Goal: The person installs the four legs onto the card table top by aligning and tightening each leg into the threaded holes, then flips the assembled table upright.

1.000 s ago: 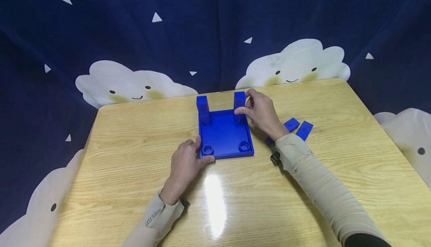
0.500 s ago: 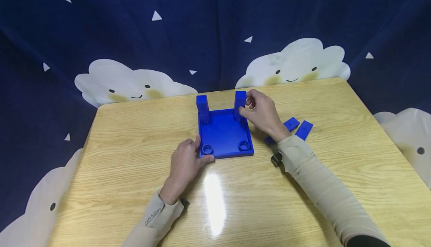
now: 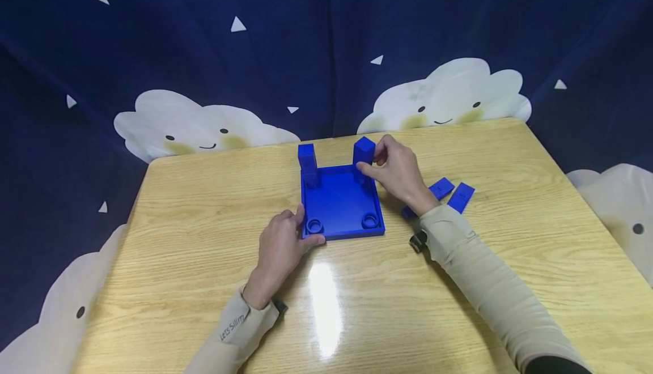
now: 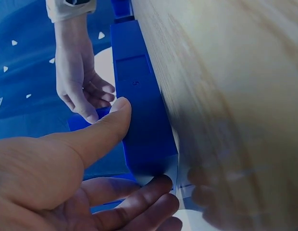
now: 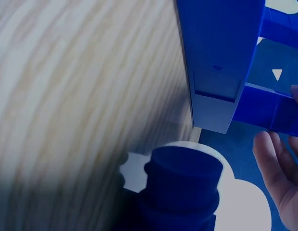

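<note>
- Tray (image 3: 342,204): one, blue, square, flat on the far half of the table (image 3: 204,260); its near left corner is partly covered by fingers.
- Left hand (image 3: 280,243): clamped on that corner, thumb at the near edge, fingers at the left side; some fingertips are hidden in the head view.
- Right hand (image 3: 400,170): thumb and fingers pinch the right post (image 3: 363,150), covering part of its lower end.
- Posts on the tray: two, upright at the far corners, the left post (image 3: 307,158) untouched; how firmly either sits cannot be told.
- Rings: two, at the near left (image 3: 314,226) and near right (image 3: 369,221) corners.
- Loose posts: at least two (image 3: 442,187) (image 3: 461,196), lying right of the tray, both partly hidden by the right wrist and sleeve (image 3: 449,229). A blue end (image 3: 406,213) shows left of the wrist; whose it is cannot be told.
- Round blue piece (image 5: 182,192): one, dark, cut off below in the right wrist view.
</note>
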`<state>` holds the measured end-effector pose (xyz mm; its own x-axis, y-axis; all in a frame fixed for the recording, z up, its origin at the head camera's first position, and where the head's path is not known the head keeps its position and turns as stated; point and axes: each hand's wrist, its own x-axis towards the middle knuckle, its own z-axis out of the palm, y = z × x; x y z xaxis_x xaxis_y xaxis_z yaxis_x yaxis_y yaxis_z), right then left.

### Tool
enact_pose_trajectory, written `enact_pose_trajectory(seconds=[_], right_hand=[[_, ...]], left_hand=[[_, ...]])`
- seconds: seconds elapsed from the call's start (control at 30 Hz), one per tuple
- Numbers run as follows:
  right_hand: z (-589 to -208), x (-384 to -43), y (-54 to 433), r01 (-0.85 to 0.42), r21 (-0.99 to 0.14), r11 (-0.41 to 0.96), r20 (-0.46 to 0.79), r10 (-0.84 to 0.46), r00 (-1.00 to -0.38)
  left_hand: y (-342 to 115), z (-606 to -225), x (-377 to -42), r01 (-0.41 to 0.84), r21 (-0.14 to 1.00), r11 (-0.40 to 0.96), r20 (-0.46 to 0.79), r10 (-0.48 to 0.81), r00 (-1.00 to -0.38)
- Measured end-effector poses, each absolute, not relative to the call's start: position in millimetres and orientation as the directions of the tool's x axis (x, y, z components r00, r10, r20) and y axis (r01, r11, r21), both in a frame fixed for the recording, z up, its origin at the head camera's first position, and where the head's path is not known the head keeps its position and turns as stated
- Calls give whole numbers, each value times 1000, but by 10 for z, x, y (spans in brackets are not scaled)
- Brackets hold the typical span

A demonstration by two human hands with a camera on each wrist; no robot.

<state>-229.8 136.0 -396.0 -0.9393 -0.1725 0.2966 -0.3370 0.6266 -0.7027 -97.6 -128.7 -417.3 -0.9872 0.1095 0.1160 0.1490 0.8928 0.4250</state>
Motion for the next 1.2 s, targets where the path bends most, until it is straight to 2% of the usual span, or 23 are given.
enact_pose_trajectory(seconds=[0.4,1.2], right_hand=[[-3972,-2324,1349,-425,-656,623,365,-230,-902],[-3953,-2292,1352,-362,-683,634,310,-197,-930]], left_hand=[[-1281,-4175,-983,147,438,887,114,107,-988],[-1272,-4186,-973,150,429,891,128,105,-986]])
